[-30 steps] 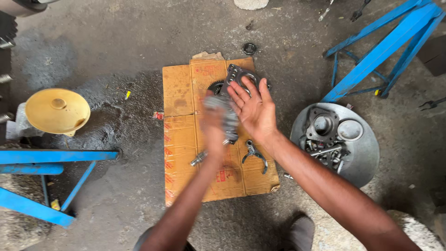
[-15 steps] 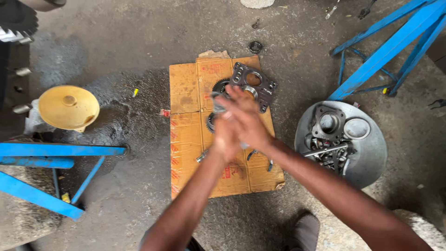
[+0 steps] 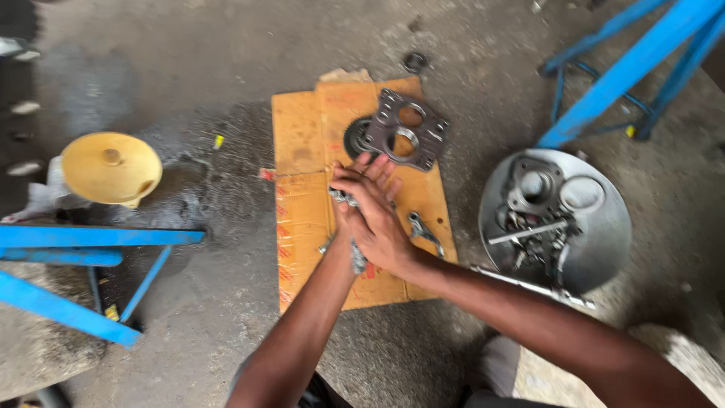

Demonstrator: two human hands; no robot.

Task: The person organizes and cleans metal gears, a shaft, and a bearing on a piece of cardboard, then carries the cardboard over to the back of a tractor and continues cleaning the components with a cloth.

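Pressing together, both hands' fingers (image 3: 370, 177) sandwich a small metal chain (image 3: 356, 255) between flat palms.

An orange-tan cardboard sheet (image 3: 302, 227) with faint reddish print lies on grey concrete floor (image 3: 189, 60) stained with a dark, oily patch. On it sits a dark grey metal plate (image 3: 411, 130) over a blackish gear (image 3: 355, 138). A mustard-yellow funnel (image 3: 110, 168) stands near bright blue metal frames (image 3: 91, 242). A silvery round pan (image 3: 604, 227) carries dull grey steel parts. A small grey metal piece (image 3: 356, 257) shows between the pressed hands.
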